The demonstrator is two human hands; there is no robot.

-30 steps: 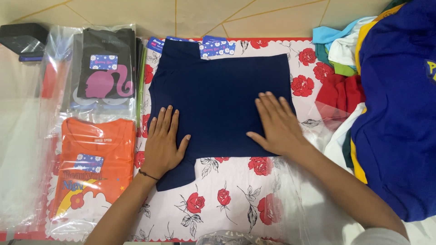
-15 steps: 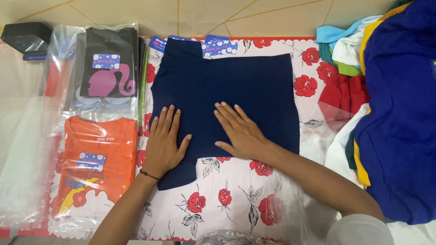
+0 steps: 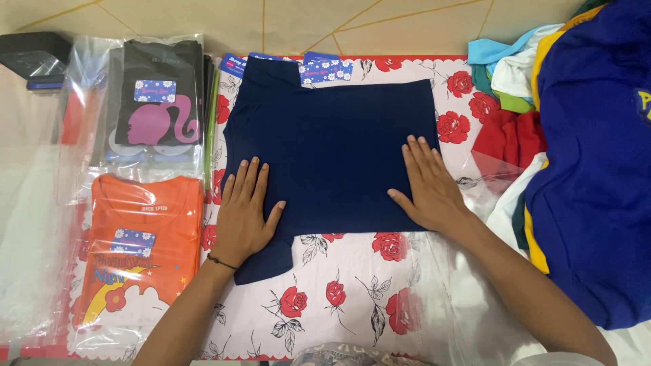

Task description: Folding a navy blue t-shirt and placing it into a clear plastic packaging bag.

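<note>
A folded navy blue garment (image 3: 332,149) lies flat on a white cloth printed with red roses (image 3: 339,298). My left hand (image 3: 244,210) rests palm down on the garment's lower left part, fingers spread. Its wrist wears a thin dark band. My right hand (image 3: 427,183) presses flat on the garment's lower right corner, fingers pointing away from me. Neither hand grips anything. A blue flowered paper tag (image 3: 325,69) peeks out at the garment's top edge.
To the left lie a bagged black shirt with a pink print (image 3: 156,108) and a bagged orange shirt (image 3: 139,257). A heap of loose clothes, mostly royal blue (image 3: 597,169), fills the right side. A dark box (image 3: 34,54) sits at the far left corner.
My right hand slid from the garment's right side to its middle, then back out to the right edge. The left hand stayed put.
</note>
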